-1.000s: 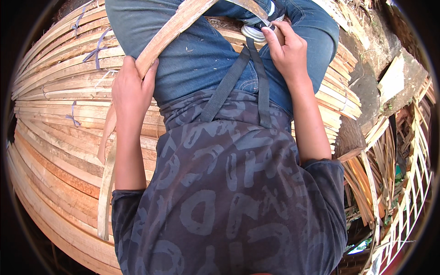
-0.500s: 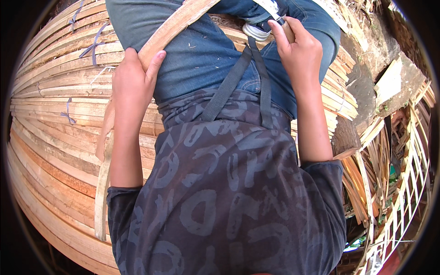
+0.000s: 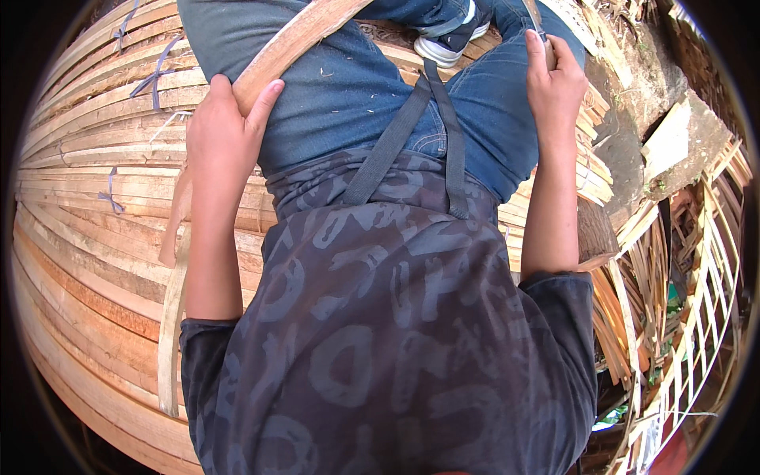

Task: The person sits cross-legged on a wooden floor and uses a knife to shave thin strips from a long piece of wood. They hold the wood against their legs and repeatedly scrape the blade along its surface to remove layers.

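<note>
A long, pale wooden strip (image 3: 299,41) slants across my left thigh and runs out past the upper edge of the view. My left hand (image 3: 224,131) is closed around its near part, thumb lying along the wood. Behind the left wrist another length of wood shows, but I cannot tell whether it belongs to the same strip. In my right hand (image 3: 560,89), above the right thigh, is a knife (image 3: 535,14) gripped by its handle. The blade points away toward the top edge and stands apart from the strip.
Tied bundles of wooden slats (image 3: 87,257) spread out on the left and beneath me. To the right are a cut wood block (image 3: 595,233), a stone slab (image 3: 697,134), loose thin strips (image 3: 621,324) and a pale lattice (image 3: 697,332). A shoe (image 3: 443,49) shows between my legs.
My right hand has swung to the right with the knife, away from the wooden strip. My left hand has shifted only slightly and keeps its hold on the strip.
</note>
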Demonstrator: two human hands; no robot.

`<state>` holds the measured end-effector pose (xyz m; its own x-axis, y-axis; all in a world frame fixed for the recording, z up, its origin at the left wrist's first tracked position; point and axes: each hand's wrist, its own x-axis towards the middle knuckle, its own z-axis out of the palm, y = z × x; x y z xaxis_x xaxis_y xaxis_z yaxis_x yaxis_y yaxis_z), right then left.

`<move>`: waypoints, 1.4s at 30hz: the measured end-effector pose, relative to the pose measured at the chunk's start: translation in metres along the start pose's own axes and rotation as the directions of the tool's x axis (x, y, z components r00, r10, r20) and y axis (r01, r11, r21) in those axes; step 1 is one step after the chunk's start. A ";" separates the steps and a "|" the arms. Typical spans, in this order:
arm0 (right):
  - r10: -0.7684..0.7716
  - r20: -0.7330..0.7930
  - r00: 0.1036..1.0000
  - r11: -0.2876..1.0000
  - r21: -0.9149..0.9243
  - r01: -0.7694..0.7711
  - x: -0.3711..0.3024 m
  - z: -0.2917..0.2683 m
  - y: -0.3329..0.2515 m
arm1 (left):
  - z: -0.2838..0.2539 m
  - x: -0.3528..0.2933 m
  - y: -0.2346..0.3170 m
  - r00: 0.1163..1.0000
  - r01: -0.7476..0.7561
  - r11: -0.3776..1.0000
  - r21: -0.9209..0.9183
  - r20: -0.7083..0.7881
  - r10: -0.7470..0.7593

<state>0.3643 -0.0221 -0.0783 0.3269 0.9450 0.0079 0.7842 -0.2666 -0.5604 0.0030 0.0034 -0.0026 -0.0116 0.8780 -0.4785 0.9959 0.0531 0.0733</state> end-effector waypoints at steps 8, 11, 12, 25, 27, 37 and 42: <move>-0.050 0.159 0.986 0.972 0.235 0.011 -0.032 0.036 -0.055 | -0.006 0.001 -0.002 1.000 0.003 0.996 0.086 -0.030 -0.001; -0.121 0.169 0.978 0.971 0.224 0.081 -0.032 0.039 -0.054 | -0.008 0.006 -0.007 0.995 -0.065 0.994 0.087 -0.075 0.072; -0.125 0.179 0.976 0.973 0.215 0.086 -0.030 0.037 -0.053 | -0.006 0.006 -0.010 0.990 -0.094 0.992 0.080 -0.100 0.102; 0.028 0.243 0.970 0.866 0.478 -0.145 -0.027 0.014 -0.044 | 0.025 0.020 -0.029 0.957 -0.118 0.959 -0.258 -0.286 0.041; 0.097 0.264 0.960 0.756 0.608 -0.244 -0.025 0.010 -0.038 | 0.024 0.021 -0.028 0.947 -0.128 0.959 -0.254 -0.317 0.042; 0.099 0.478 0.873 0.554 0.702 -0.447 -0.023 0.001 -0.048 | 0.020 0.024 -0.027 0.957 -0.116 0.948 -0.297 -0.288 0.027; 0.029 0.489 0.872 0.653 0.651 -0.387 -0.032 0.013 -0.056 | 0.017 0.022 -0.024 0.965 -0.089 0.959 -0.269 -0.262 0.016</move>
<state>0.3035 -0.0350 -0.0576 0.0498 0.9089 -0.4140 0.0421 -0.4160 -0.9084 -0.0200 0.0132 -0.0300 -0.0185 0.9727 -0.2312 0.9320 0.1005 0.3483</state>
